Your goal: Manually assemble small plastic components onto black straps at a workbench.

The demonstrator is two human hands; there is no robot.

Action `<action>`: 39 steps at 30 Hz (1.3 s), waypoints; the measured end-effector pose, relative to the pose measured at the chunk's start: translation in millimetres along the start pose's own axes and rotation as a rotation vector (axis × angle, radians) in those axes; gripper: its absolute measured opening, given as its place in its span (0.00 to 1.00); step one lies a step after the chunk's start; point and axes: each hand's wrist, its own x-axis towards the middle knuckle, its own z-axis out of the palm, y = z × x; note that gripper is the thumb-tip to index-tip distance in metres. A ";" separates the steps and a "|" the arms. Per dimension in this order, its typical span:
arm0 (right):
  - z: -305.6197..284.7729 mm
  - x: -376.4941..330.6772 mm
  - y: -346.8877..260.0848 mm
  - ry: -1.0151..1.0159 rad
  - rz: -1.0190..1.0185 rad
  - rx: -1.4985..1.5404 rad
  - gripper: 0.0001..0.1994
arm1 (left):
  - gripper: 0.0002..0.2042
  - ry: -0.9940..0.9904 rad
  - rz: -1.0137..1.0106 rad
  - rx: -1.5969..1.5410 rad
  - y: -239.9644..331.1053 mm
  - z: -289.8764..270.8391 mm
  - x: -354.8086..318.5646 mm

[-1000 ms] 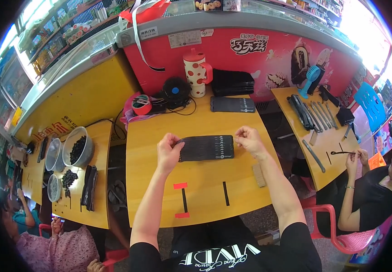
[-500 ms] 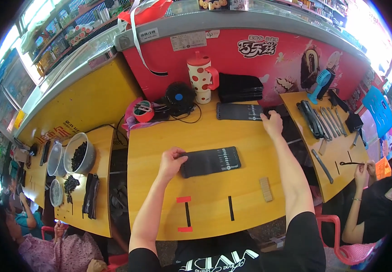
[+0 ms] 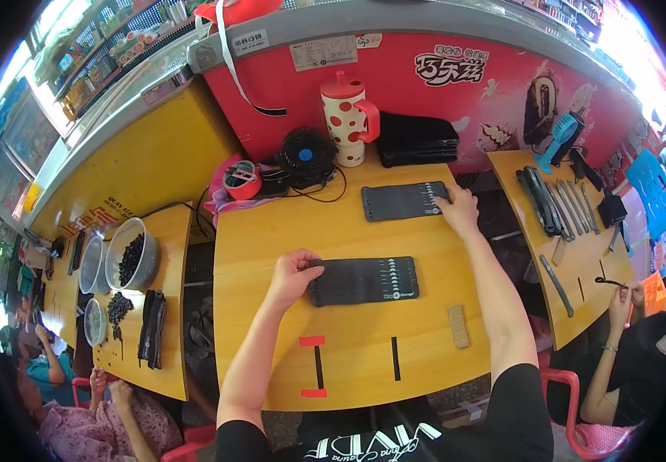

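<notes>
A flat black fabric piece [image 3: 348, 281] with white printing near its right end lies across the middle of the table. At its left edge my left hand [image 3: 293, 276] pinches it between thumb and fingers. Farther back lies a similar black piece [image 3: 394, 203], also printed in white on its right end. My right hand [image 3: 460, 209] grips that right end, thumb on top. Behind it, against the red panel, sits a stack of folded black pieces [image 3: 416, 140].
Around the back edge stand a dotted mug [image 3: 344, 123], a small black fan [image 3: 306, 156] and a red tape roll [image 3: 241, 182]. Black strips [image 3: 396, 359], red tape marks [image 3: 313, 341] and a tan block [image 3: 458, 326] lie near me. Co-workers sit at both side tables.
My right hand has drawn the far black piece toward me and slightly left. The near piece has shifted a little right and lies straighter, my left hand still on its edge.
</notes>
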 end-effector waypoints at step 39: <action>-79.2 -169.3 -77.9 -0.714 -0.092 0.296 0.22 | 0.14 -0.105 0.385 0.775 6.0 14.7 -61.9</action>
